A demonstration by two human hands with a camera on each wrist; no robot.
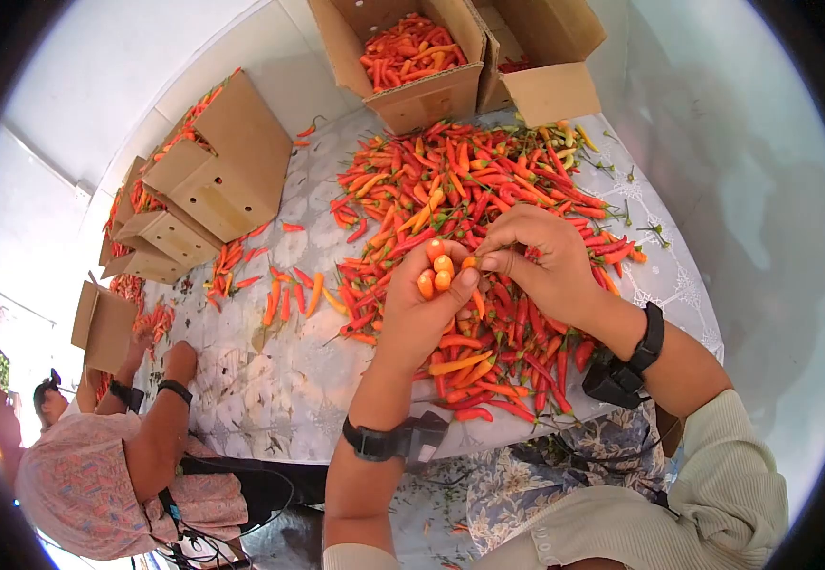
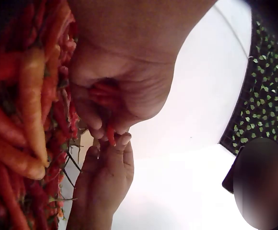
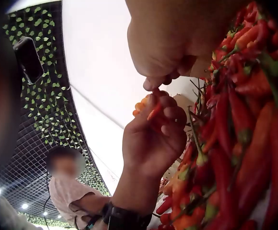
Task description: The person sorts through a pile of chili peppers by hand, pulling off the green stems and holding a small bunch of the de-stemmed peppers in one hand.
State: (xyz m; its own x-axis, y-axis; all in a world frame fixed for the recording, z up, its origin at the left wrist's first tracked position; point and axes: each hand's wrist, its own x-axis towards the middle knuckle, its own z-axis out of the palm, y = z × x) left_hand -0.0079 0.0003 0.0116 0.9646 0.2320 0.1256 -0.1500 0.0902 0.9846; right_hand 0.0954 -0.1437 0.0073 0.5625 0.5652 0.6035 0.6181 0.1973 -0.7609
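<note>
My left hand (image 1: 415, 306) holds a small bunch of red and orange chili peppers (image 1: 443, 264), their round stemless ends facing up. Thumb and fingers of my right hand (image 1: 550, 271) pinch the stem end of one orange pepper (image 1: 470, 263) at the left thumb's tip. In the left wrist view, red peppers (image 2: 105, 93) lie inside the curled left hand. The right wrist view shows the fingertips of both hands meeting over the bunch. Beneath both hands spreads a large pile of chili peppers (image 1: 488, 180), red and orange, many with green stems.
Cardboard boxes of peppers stand at the back (image 1: 431, 100) and on the left (image 1: 227, 161). Loose peppers (image 1: 284, 294) and plucked stems (image 1: 654, 231) lie scattered on the pale tablecloth (image 1: 270, 399). Another person (image 1: 118, 465) works at the left side of the table.
</note>
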